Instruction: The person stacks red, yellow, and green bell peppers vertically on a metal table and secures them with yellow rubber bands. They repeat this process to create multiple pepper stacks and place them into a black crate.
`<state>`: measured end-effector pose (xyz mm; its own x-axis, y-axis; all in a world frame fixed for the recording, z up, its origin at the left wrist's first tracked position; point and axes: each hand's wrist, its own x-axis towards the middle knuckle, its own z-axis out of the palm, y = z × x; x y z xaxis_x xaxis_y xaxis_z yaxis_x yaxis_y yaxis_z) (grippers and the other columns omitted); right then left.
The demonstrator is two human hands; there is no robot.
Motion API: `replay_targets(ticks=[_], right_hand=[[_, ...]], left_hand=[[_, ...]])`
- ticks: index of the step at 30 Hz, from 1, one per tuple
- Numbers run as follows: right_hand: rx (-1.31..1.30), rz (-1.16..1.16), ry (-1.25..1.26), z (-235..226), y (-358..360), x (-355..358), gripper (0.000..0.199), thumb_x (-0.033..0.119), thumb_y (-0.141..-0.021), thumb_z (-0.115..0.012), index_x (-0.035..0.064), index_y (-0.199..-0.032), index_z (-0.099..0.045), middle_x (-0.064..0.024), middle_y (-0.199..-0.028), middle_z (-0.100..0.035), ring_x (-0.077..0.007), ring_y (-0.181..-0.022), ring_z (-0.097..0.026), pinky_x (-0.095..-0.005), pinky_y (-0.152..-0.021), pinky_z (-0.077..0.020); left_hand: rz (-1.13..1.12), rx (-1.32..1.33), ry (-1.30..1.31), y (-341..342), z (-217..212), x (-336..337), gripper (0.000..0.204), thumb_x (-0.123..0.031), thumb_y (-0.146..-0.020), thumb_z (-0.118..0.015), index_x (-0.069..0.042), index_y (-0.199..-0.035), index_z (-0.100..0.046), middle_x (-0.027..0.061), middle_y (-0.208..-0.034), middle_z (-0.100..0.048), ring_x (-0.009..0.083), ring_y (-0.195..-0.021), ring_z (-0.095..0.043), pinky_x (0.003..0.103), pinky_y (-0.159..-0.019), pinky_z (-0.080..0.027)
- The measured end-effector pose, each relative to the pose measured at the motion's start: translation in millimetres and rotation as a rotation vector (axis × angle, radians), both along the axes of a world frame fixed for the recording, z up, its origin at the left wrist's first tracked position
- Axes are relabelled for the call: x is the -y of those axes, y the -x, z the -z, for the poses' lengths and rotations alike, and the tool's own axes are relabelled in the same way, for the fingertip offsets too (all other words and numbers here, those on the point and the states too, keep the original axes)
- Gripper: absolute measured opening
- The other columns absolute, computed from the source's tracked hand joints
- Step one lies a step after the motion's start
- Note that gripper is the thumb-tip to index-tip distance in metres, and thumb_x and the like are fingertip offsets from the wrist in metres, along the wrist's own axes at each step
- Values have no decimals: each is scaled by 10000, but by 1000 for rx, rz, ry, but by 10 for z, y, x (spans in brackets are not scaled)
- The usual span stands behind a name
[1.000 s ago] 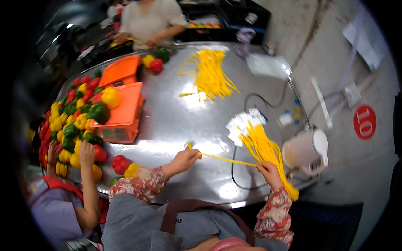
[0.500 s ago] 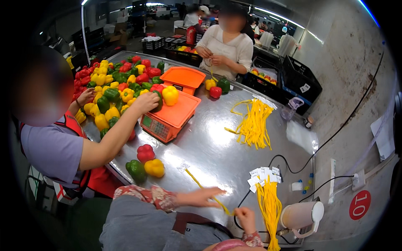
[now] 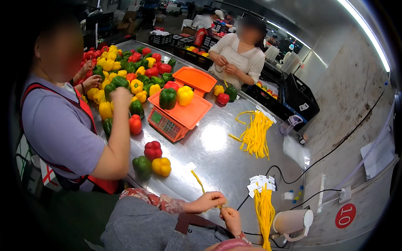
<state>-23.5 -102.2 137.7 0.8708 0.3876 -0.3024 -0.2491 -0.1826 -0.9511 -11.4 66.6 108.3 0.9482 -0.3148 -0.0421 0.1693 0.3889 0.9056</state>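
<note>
My left hand (image 3: 205, 202) and my right hand (image 3: 230, 219) meet just above the near edge of the metal table. Fingers of both are pinched together on a flat yellow strap (image 3: 197, 180). Its far part, ending in a white tag, lies out on the tabletop; the piece between my fingertips is mostly covered. Ahead to the left sit a red bell pepper (image 3: 153, 150), a green bell pepper (image 3: 142, 167) and a yellow bell pepper (image 3: 161, 166), close together. Beside my right hand lies a bundle of tagged yellow straps (image 3: 264, 209).
An orange scale (image 3: 178, 121) holds several peppers, with a large pepper pile (image 3: 125, 75) behind. One co-worker (image 3: 63, 121) stands left; another (image 3: 238, 56) works across the table. More yellow straps (image 3: 256, 136), a pale pitcher (image 3: 291, 221) and a black cable (image 3: 289, 180) are at right.
My left hand, flat with stretched fingers before, now pinches the strap close to my right hand. The left co-worker has left a green pepper on the scale and moved a hand back toward the pile.
</note>
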Motion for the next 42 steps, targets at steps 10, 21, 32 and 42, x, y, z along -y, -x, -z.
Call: replay_targets(ticks=[10, 21, 32, 42], right_hand=[[-73, 384, -733, -145, -75, -430, 291, 311, -934, -418, 93, -754, -486, -22, -661, -486, -141, -520, -445, -239, -571, -402], [48, -25, 17, -140, -333, -454, 152, 173, -899, -500, 40, -838, -541, 0, -692, -521, -73, -551, -427, -202, -506, -345], [-457, 160, -585, -243, -116, -841, 233, 332, -899, -496, 104, -946, -499, 34, -676, -470, -68, -555, -428, -213, -472, -356], [-257, 12, -479, 213, -547, -561, 194, 151, -919, -404, 23, -972, -539, -53, -894, -584, -145, -858, -546, -271, -787, -427]], left_hand=[[32, -118, 46, 140, 54, -339, 220, -269, -923, -465, -74, -831, -513, -39, -697, -466, 51, -619, -426, 181, -589, -375], [111, -82, 179, -59, -51, -706, 150, -231, -916, -476, -91, -862, -481, -38, -657, -467, 44, -550, -414, 193, -467, -321], [45, -116, 23, -160, -73, -807, 166, -210, -902, -487, -72, -925, -576, -18, -794, -540, 61, -687, -495, 216, -600, -416], [323, -286, 54, 3, -29, -839, 147, -205, -888, -509, -61, -869, -532, -12, -637, -474, 60, -477, -375, 179, -424, -273]])
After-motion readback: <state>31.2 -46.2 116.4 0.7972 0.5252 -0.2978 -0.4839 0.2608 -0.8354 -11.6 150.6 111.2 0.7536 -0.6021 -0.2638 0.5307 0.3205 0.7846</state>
